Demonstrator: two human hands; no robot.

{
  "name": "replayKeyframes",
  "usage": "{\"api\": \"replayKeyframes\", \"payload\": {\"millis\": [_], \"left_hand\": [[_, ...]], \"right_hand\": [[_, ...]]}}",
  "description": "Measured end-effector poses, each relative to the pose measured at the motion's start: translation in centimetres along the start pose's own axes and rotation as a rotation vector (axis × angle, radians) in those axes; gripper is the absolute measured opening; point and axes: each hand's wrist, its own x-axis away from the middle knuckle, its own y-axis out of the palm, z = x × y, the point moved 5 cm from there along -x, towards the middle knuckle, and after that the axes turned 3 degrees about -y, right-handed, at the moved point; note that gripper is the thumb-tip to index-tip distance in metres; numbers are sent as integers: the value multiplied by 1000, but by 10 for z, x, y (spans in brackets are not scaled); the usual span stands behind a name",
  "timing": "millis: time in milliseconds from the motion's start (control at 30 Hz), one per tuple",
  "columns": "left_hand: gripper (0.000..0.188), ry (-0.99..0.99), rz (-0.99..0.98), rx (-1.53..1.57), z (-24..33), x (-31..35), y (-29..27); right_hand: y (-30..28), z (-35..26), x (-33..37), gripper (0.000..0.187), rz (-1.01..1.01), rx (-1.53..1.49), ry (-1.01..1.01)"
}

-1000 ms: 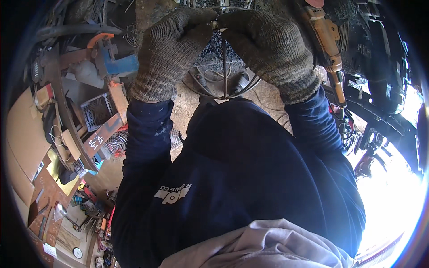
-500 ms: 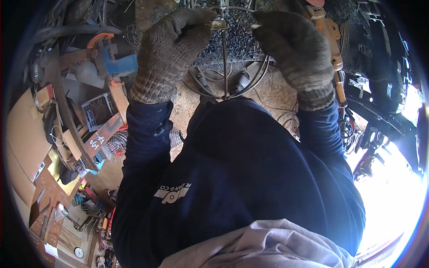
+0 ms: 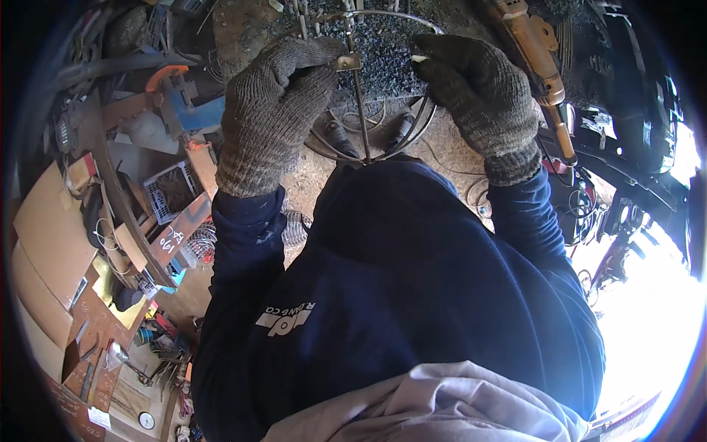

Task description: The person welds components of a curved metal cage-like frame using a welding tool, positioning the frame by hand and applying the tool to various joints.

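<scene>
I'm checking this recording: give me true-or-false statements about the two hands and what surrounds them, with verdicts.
1. The left hand pinches a small rectangular brassy metal piece. True.
2. The right hand touches that metal piece. False: a gap separates them; the right hand appears to hold a small white piece.
3. A long orange-yellow power tool is to the right of the right hand. True.
4. Both hands are bare. False: both wear grey-brown knitted gloves.
5. A white lattice-sided plastic crate is on the person's left. True.
6. A thin straight metal rod shows right of both hands. False: the rod shows between them.
</scene>
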Motion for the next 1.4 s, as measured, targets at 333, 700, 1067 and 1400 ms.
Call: {"api": "replayKeyframes", "payload": {"millis": [333,700,1067,1400], "left_hand": [[26,-51,21,-77,6,1,-1],[27,-55,40,-141,7,0,0],[27,1,28,-118,6,1,0],[25,-24,12,21,0,14,-2]], "right_hand": [[18,-16,-8,27,-75,77,-47],[37,-30,-18,25,-160,246,-164],[38,-47,-21,23,-109,428,-275],[-10,7,4,23,109,-3,29]]}}
